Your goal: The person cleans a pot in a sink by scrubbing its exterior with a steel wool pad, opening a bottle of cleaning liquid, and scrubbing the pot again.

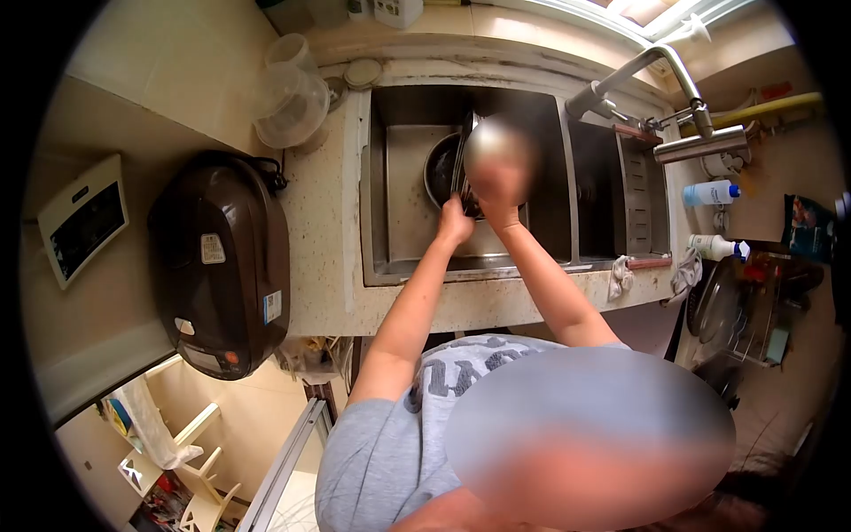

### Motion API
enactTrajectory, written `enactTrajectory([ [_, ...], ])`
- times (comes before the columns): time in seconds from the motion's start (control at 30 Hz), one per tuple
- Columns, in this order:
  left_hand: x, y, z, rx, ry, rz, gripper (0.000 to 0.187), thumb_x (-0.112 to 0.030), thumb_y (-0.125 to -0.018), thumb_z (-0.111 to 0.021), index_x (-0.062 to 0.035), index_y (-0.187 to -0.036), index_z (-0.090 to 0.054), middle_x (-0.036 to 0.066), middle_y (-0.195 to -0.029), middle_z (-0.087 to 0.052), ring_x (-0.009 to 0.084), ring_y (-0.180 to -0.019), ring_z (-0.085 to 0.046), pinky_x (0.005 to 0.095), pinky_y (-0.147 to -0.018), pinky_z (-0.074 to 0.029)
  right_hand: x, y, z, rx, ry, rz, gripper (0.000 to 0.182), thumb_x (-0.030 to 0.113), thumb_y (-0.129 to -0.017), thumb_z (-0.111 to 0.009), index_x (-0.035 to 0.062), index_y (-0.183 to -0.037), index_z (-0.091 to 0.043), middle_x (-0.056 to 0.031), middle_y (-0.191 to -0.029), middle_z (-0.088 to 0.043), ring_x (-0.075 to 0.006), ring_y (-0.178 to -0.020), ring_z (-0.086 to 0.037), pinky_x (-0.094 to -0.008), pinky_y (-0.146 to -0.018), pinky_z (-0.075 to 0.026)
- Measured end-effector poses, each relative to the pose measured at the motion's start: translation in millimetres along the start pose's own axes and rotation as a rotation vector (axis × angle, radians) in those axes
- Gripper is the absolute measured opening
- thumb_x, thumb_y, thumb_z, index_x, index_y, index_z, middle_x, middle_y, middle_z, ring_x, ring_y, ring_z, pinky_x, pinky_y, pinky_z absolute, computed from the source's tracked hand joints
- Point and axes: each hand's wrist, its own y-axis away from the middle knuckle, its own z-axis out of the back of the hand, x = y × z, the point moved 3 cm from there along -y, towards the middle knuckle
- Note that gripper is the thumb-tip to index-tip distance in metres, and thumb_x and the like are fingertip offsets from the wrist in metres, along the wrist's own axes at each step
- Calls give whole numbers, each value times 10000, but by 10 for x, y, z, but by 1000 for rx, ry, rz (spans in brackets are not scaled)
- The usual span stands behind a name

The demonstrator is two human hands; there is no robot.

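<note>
My left hand (456,222) is closed on the near end of a thin, dark, metal-edged item (461,164), seen edge-on and tilted up over the sink. Its exact kind I cannot tell. My right hand (498,182) is against the item's right side, its fingers lost in a blurred patch. Under both hands a round dark pot or bowl (436,173) stands on the floor of the large sink basin (399,239), partly covered by the item and the hands.
A tall faucet (620,80) rises behind the smaller right basin (643,204). Left of the sink stand a brown rice cooker (222,257) and clear plastic containers (297,106). Two bottles (709,193) are at the right. A cloth (620,277) hangs over the front edge.
</note>
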Motion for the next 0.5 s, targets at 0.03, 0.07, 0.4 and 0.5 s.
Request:
enactTrajectory([
  [0.03, 8, 18, 0, -7, 4, 3, 316, 9, -678, -555, 33, -988, -499, 276, -917, -591, 413, -950, -553, 425, -788, -447, 23, 95, -3, -38, 79, 14, 137, 50, -689, -631, 60, -824, -609, -71, -758, -574, -224, -693, -542, -321, -599, -436],
  [0.07, -9, 25, 4, -8, 2, -5, 316, 9, -678, -555, 33, -988, -499, 276, -917, -591, 413, -950, -553, 425, -788, -447, 141, 102, 84, -47, 80, 16, 137, 50, -689, -631, 60, -824, -609, -71, -758, -574, -224, -693, -542, -321, -599, -436],
  [0.4, 172, -49, -129, 117, -59, -10, 254, -24, -797, -522, -20, -1046, -570, 122, -1050, -613, 191, -917, -577, 287, -756, -449, -104, 86, -146, -215, -29, 175, 293, 85, -793, -582, 5, -1062, -498, -116, -982, -510, -238, -834, -503, -348, -724, -434],
  [0.5, -37, -8, -65, 58, 276, 122, 216, -138, -897, -460, -3, -1022, -573, 28, -1007, -605, 152, -857, -559, 275, -737, -449, 505, -73, 361, -242, -46, 141, 105, 78, -738, -615, 47, -835, -588, -105, -763, -558, -225, -696, -540, -353, -598, -446],
])
